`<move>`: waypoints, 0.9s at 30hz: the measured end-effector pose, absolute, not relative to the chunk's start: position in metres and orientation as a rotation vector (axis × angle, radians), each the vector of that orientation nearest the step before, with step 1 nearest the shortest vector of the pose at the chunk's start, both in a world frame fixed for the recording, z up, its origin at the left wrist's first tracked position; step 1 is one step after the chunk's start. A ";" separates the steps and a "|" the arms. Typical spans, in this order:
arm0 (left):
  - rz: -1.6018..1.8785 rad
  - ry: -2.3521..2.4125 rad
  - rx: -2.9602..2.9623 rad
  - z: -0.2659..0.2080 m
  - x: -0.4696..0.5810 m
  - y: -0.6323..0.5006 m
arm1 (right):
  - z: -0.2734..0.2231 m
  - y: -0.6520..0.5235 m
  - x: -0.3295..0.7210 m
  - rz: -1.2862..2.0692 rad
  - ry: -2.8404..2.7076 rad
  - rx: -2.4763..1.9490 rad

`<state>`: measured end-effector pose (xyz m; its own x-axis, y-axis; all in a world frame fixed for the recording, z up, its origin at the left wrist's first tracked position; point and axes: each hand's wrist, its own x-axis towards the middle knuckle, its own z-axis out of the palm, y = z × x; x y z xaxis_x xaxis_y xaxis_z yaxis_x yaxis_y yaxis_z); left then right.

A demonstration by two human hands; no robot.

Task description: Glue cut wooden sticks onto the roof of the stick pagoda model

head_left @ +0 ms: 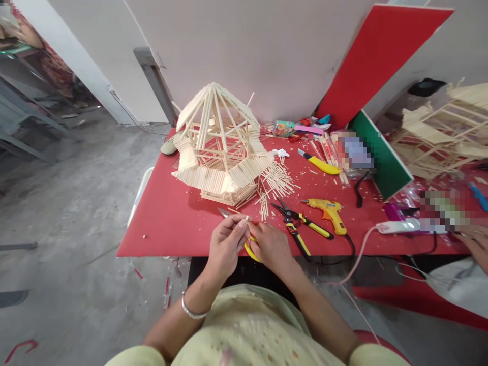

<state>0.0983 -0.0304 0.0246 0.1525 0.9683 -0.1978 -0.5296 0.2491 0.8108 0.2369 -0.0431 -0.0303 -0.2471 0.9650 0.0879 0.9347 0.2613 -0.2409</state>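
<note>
My left hand (227,241) is closed in a pinch on a short wooden stick (247,218), whose pale end shows above the thumb. My right hand (271,245) is closed beside it, touching or nearly touching its fingers. A yellow-handled cutting tool (251,250) shows between the hands, gripped by the right. A pointed metal blade sticks out beyond the left fingers and seems to belong to it; its middle is hidden. Behind the hands stands a model pavilion (224,147) of thin wooden sticks, with a cone-shaped roof frame and slatted lower eaves.
Loose sticks (276,180) lie right of the model. Pliers (301,223), a yellow glue gun (330,213) and a yellow utility knife (320,163) rest on the red table (163,223). A green board (381,157) stands upright before another stick model (438,132). Another person's hand (475,239) is at right.
</note>
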 end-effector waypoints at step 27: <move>1.087 0.779 0.678 0.041 0.165 0.001 | 0.006 0.144 0.458 -0.138 -1.857 -2.498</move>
